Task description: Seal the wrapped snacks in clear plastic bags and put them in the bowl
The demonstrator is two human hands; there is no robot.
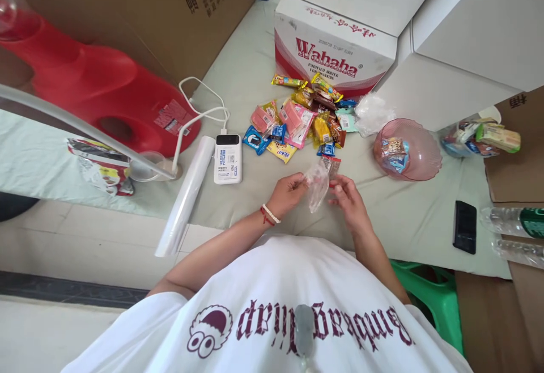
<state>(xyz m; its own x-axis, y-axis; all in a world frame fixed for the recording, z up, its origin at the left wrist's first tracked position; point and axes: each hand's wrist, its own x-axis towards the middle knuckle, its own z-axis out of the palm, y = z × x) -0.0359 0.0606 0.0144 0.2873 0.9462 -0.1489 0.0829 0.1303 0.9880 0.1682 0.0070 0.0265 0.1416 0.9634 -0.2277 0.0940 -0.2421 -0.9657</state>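
A clear plastic bag (318,187) hangs crumpled between my two hands, low over the cloth-covered table. My left hand (289,194) is closed in a pinch on the bag's left edge. On the other side, my right hand (351,202) has its fingers closed on a small red snack packet (332,164), right beside the bag. Whether the packet is partly inside the bag, I cannot tell. Just beyond the hands lies a pile of wrapped snacks (297,121) in yellow, pink, blue and brown.
A Wahaha carton (331,50) stands behind the pile. Rightward are a crumpled clear bag (374,113), a pink bowl (425,155) holding packets, a filled bag (476,138) and a phone (464,227). Leftward are a white power bank (228,166), a plastic roll (187,197) and a red jug (97,89).
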